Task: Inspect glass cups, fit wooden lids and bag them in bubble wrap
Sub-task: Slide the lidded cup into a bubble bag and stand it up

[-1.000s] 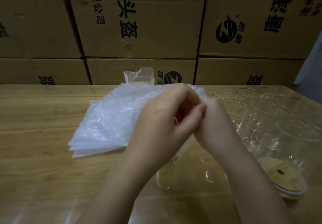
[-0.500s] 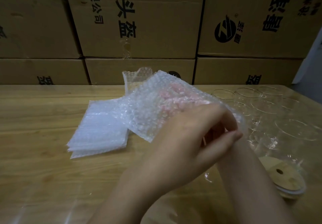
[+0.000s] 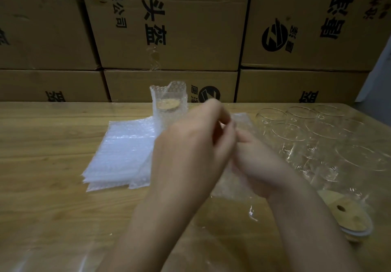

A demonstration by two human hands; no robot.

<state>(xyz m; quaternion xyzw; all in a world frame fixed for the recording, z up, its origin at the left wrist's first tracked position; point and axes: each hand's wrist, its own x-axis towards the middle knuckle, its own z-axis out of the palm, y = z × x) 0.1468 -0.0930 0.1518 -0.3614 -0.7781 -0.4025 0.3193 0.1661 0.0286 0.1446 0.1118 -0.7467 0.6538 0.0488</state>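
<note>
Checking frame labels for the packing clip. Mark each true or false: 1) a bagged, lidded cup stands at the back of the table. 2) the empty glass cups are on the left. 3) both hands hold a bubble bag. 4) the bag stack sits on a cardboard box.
1) True: bagged cup stands upright.
2) False: glass cups are on the right.
3) True: left hand, right hand grip bubble bag.
4) False: bag stack lies on the table.

Wooden table (image 3: 53, 144) — stacked printed cardboard boxes (image 3: 169, 28) behind.
</note>
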